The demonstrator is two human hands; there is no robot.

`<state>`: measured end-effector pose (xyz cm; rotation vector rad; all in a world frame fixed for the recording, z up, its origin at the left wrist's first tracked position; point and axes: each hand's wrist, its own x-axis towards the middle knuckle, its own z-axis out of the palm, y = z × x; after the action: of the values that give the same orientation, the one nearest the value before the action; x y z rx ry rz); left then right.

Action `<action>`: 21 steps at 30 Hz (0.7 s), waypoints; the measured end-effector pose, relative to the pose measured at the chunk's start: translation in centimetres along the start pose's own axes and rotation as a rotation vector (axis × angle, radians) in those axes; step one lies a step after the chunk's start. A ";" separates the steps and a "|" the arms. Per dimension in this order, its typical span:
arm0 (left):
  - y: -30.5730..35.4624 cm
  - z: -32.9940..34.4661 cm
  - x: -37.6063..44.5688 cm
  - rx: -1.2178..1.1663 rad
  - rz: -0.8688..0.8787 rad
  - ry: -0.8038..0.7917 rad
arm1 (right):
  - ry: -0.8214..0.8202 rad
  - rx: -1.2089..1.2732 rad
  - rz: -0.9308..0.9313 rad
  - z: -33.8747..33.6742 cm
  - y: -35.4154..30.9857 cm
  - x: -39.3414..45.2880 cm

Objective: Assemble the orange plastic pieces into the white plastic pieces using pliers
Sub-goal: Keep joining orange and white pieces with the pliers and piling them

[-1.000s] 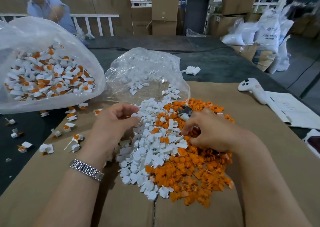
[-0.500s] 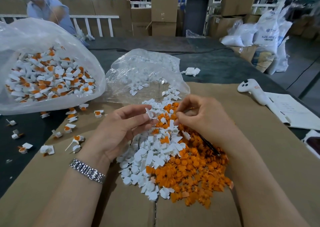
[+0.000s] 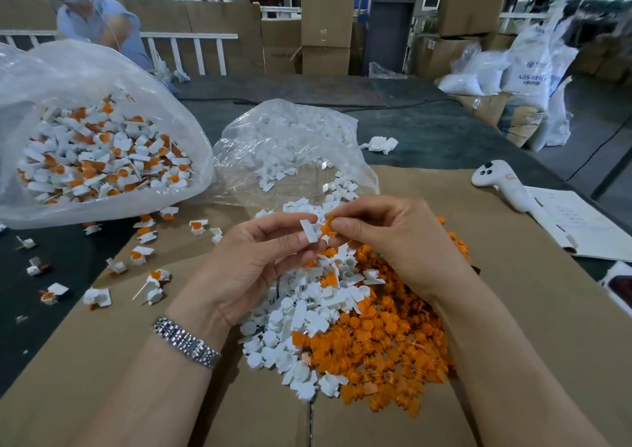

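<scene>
The left hand (image 3: 249,269) pinches a white piece (image 3: 310,230) in a narrow grip, and the right hand (image 3: 393,238) pinches an orange piece (image 3: 327,228) against it. Both hang above the mixed pile (image 3: 342,327) on the cardboard-covered counter (image 3: 513,310). Left, a bag (image 3: 99,159) holds joined pieces; a controller (image 3: 501,183) lies right.

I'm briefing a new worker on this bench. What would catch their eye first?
The heap of loose white and orange pieces on the cardboard, with the left hand pinching a white piece and the right hand an orange piece above it. Far left, a clear bag of assembled pieces.
</scene>
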<state>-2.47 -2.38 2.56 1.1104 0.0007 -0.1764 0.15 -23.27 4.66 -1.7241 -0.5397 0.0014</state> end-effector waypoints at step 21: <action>-0.5 0.2 0.1 0.080 0.210 0.046 | 0.077 -0.343 -0.167 2.1 0.1 -0.1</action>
<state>-2.43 -2.79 2.23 1.1866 -0.0822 0.0378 -0.53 -21.33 4.08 -1.9959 -0.6539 -0.2901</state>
